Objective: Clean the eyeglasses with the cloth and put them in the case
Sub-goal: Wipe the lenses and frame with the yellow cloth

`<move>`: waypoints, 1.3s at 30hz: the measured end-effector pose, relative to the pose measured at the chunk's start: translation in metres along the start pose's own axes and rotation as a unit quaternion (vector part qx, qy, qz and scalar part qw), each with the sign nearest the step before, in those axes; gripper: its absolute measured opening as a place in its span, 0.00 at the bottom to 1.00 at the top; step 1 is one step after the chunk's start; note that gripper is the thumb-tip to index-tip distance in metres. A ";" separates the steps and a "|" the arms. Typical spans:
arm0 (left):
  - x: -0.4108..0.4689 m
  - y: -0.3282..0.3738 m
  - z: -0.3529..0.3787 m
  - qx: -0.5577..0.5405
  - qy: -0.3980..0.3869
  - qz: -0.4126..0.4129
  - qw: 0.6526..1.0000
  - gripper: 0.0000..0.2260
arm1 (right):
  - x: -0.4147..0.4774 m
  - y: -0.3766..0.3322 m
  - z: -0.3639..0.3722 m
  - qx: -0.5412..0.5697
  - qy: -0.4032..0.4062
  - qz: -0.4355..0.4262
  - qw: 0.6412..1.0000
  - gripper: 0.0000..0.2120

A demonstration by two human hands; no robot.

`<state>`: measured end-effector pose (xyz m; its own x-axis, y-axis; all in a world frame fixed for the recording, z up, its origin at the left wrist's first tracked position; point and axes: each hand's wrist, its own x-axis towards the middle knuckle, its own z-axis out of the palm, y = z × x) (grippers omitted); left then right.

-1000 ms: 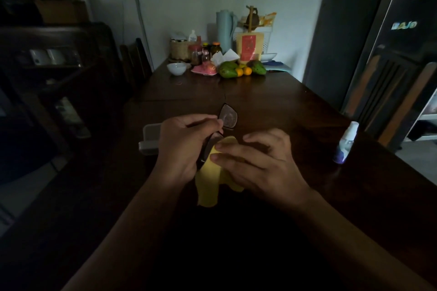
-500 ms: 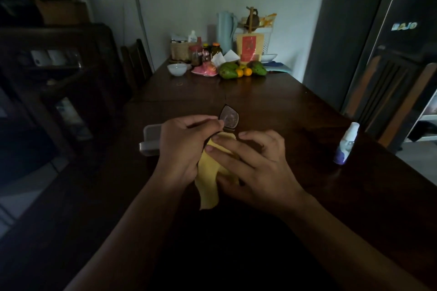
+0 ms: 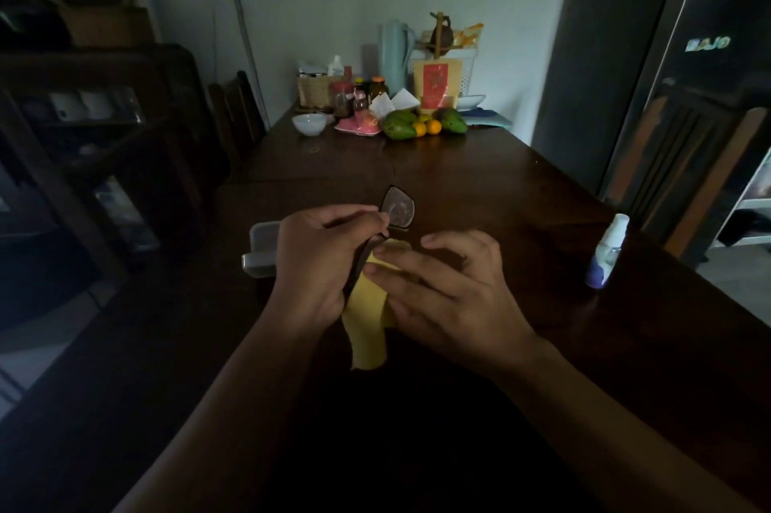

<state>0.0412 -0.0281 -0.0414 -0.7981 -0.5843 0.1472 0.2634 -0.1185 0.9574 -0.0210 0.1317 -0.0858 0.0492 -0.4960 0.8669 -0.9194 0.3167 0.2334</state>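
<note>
Midway along a dim wooden table (image 3: 500,187), seen from the head camera, a person works on a pair of eyeglasses (image 3: 399,207) held just above the tabletop. The left hand (image 3: 317,266) has its fingers curled and clamped on the frame, with one lens standing clear above the knuckles. The right hand (image 3: 450,295) lays its fingers close together over a yellow cloth (image 3: 367,329) wrapped round the lower lens (the thumb is hidden beneath, so the pinch is a reading, not a sighting). The cloth's loose tail hangs between the wrists.

The case (image 3: 260,249) lies just behind the left hand, close to the table's left edge and partly hidden by that hand. A spray bottle (image 3: 607,254) stands upright near the right edge, well apart from the work. A bowl (image 3: 308,123), fruit and jars crowd the far end.

Wiping appears to be under way, and nothing has gone into the case. The frame seems to be held at one spot only. A hard rub from the right hand could twist it, or work it out of the left hand's grip onto bare wood. Bare fingertips sit close to the exposed lens and could smear it. The poor light makes leftover smudges easy to miss. With the case so near the left edge, a careless wrist could knock it off the table.
</note>
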 end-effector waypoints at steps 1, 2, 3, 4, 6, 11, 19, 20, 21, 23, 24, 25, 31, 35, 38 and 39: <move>0.000 0.000 0.000 -0.001 0.001 0.000 1.000 0.05 | 0.000 0.000 -0.001 0.010 -0.008 -0.011 1.000 0.13; 0.000 0.000 0.000 0.001 0.003 0.000 1.000 0.05 | 0.000 0.001 -0.002 0.018 -0.016 -0.020 1.000 0.14; 0.001 0.000 0.000 0.005 0.004 0.000 1.000 0.05 | 0.000 0.003 -0.003 0.022 -0.023 -0.027 0.999 0.14; 0.001 0.000 -0.001 0.007 0.004 -0.001 1.000 0.05 | -0.001 0.006 -0.005 0.023 -0.029 -0.032 0.999 0.14; 0.000 0.001 -0.001 0.005 0.005 0.000 1.000 0.05 | -0.004 0.013 -0.008 0.023 -0.041 -0.037 0.998 0.13; -0.001 0.002 0.001 -0.017 0.012 0.004 1.000 0.04 | -0.006 0.021 -0.010 0.021 -0.025 0.001 0.999 0.14; -0.003 0.004 -0.001 0.007 0.009 -0.001 1.000 0.05 | -0.004 0.007 0.001 0.034 -0.008 -0.023 0.999 0.15; -0.003 0.004 -0.001 0.007 0.008 0.001 1.000 0.05 | -0.004 0.010 0.000 0.036 -0.013 -0.026 0.999 0.15; -0.002 0.003 -0.002 0.010 0.006 0.003 1.000 0.04 | -0.005 0.013 -0.001 0.037 -0.016 -0.026 0.999 0.14; -0.002 0.003 -0.001 0.020 0.000 0.011 1.000 0.04 | -0.007 0.018 -0.003 0.036 -0.019 -0.017 0.999 0.12; -0.002 0.002 -0.001 0.022 0.000 0.012 1.000 0.05 | -0.007 0.019 -0.004 0.031 -0.016 -0.010 0.999 0.12; -0.002 0.002 -0.001 0.020 0.002 0.011 1.000 0.05 | -0.007 0.019 -0.004 0.022 -0.011 -0.003 1.000 0.13; -0.004 0.003 0.001 0.019 0.009 0.003 1.000 0.05 | 0.000 0.002 0.001 0.028 -0.013 0.003 1.000 0.18; -0.004 0.005 -0.001 0.020 0.013 0.003 1.000 0.05 | -0.001 0.003 0.000 0.046 -0.016 -0.027 0.998 0.17; -0.005 0.006 -0.001 0.023 0.014 0.005 1.000 0.06 | -0.004 0.014 -0.003 0.044 -0.025 -0.006 0.999 0.17; -0.005 0.006 -0.001 0.021 0.015 0.006 1.000 0.06 | -0.005 0.016 -0.004 0.042 -0.024 0.007 0.999 0.17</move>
<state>0.0468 -0.0264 -0.0368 -0.7779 -0.6100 0.1509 0.2487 -0.0784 0.9654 -0.0345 0.1424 -0.0845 0.0194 -0.5307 0.8474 -0.9492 0.2565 0.1824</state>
